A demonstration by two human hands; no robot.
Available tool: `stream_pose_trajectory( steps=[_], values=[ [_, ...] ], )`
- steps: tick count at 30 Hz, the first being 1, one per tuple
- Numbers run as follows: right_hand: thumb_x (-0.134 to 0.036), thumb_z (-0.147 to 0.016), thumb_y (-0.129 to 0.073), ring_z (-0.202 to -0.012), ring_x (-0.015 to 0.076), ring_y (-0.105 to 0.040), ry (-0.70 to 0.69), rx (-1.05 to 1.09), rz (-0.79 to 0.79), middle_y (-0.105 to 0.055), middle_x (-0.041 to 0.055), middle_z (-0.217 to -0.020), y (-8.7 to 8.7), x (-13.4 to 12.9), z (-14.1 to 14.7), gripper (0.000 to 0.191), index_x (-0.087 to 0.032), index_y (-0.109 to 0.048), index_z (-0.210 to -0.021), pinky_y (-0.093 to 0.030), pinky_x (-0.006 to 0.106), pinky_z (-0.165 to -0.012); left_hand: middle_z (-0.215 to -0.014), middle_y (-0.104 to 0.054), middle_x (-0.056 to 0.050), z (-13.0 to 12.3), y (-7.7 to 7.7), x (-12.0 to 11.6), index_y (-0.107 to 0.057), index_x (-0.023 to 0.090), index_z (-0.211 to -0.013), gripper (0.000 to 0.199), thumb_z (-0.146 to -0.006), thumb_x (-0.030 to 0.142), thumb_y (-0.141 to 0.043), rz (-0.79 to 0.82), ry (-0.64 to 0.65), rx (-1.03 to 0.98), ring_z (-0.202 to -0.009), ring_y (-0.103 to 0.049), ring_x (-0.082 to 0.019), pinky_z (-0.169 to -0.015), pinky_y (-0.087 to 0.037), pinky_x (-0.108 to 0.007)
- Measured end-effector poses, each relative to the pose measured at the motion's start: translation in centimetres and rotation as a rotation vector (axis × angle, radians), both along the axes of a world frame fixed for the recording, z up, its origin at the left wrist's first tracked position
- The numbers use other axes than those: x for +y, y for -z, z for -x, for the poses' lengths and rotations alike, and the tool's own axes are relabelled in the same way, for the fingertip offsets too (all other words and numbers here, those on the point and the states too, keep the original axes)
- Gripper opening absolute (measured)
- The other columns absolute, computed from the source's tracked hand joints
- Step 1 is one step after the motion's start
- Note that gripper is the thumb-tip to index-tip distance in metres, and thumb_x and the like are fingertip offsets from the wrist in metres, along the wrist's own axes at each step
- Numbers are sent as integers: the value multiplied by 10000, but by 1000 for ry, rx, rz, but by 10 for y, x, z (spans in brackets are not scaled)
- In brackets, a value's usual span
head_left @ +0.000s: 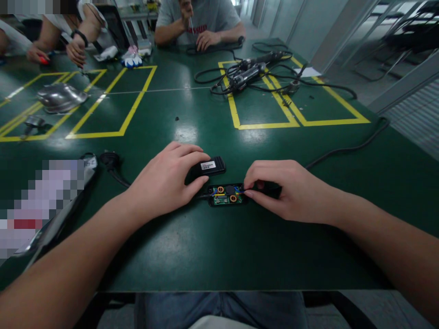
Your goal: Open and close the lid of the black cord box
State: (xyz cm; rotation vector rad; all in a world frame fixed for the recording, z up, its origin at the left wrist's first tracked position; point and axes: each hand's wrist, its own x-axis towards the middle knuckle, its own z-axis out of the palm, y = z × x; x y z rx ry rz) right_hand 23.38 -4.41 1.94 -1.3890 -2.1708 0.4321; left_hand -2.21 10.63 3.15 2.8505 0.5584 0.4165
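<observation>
A small open black case [226, 202] lies on the green table, showing a circuit board [224, 197] with copper coils and blue and yellow wires. Just behind it is a black cover [219, 165] with a white label. My left hand [171, 171] curves around the cover's left end, thumb at the near side and fingers at the far side. At the case's right end, my right hand [284, 187] pinches thumb and forefinger together at the cable and wires; the fingertips partly hide the spot. A black cable [203, 196] enters the case from the left.
A plug [110, 160] and a plastic bag [51, 205] lie to the left. Yellow tape outlines mark the table, with corded power screwdrivers [245, 77] behind right and a metal part [61, 97] behind left. Other people work across the table, one in a grey shirt [216, 18].
</observation>
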Motion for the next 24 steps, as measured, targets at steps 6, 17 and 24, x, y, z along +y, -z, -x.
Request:
stream_pose_trajectory(
  steps=[6, 17, 24],
  values=[
    [-180, -1028, -651, -734, 159, -664, -4, 25, 1, -733, 32, -891, -1, 0, 2, 90, -211, -692, -955, -512, 287, -682, -1240, -829, -103, -1, 2, 0, -767, 204, -1369, 369, -1035, 333, -677, 24, -57, 95, -1140, -750, -317, -1022, -623, -486],
    [-158, -989, -574, -724, 197, -589, 112, 153, -93, -655, 13, -857, 1, -3, 2, 104, -257, -553, -964, -464, 328, -670, -1261, -797, -105, 3, -7, -19, -758, 177, -1367, 338, -1040, 257, -725, 195, 307, -22, -1131, -751, -247, -995, -618, -370],
    [-274, -928, -770, -866, 228, -690, 39, 2, 24, -743, 64, -1025, 2, -2, 5, 233, -210, -668, -1128, -529, 350, -752, -1267, -793, -98, 2, -3, -19, -761, 182, -1371, 331, -1047, 247, -736, 200, 308, 7, -1138, -740, -243, -988, -603, -369]
  ],
)
